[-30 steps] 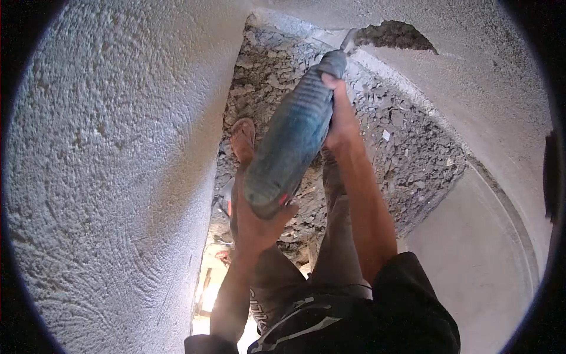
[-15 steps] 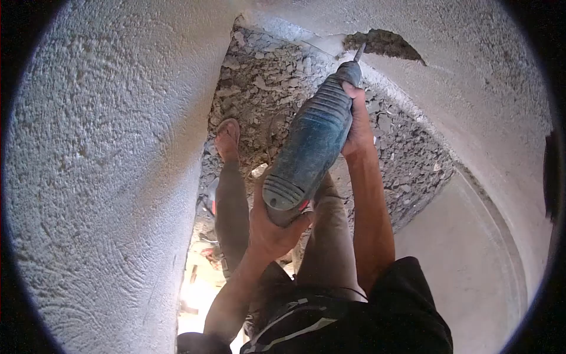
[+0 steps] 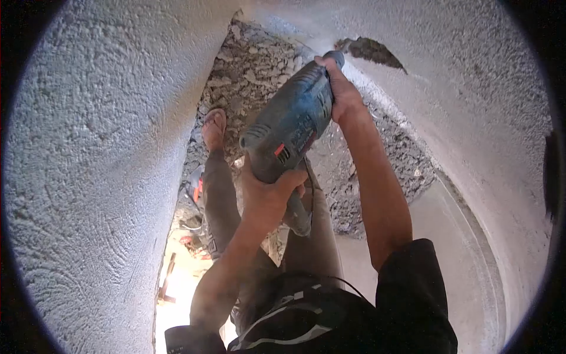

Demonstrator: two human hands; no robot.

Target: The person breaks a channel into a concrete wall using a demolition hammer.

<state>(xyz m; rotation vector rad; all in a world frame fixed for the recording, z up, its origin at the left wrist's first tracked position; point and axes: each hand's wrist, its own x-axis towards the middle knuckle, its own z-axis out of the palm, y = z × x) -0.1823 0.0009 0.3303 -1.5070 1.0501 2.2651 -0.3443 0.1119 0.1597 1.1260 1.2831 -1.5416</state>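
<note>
A dusty blue-grey demolition hammer (image 3: 292, 109) slants up and to the right in front of me. My left hand (image 3: 268, 197) is closed around its rear handle, thumb pointing right. Near the front end, my right hand (image 3: 343, 91) wraps the housing from the right side, with the thumb by the nose. That nose is close to a broken hollow (image 3: 377, 52) in the plastered wall. I cannot make out the bit clearly; it blurs against the hollow's left end.
Broken rubble (image 3: 259, 59) covers the ground, and my sandalled foot (image 3: 213, 127) stands on it at the left. A rough plaster wall (image 3: 94, 165) rises on the left; another wall (image 3: 471, 88) curves round on the right. A red object (image 3: 197, 189) lies beside my leg.
The hammer has shifted left and rolled, so its side label and rear handle now show. Both hands have moved left with it. The bit, plain before, is now hard to see.
</note>
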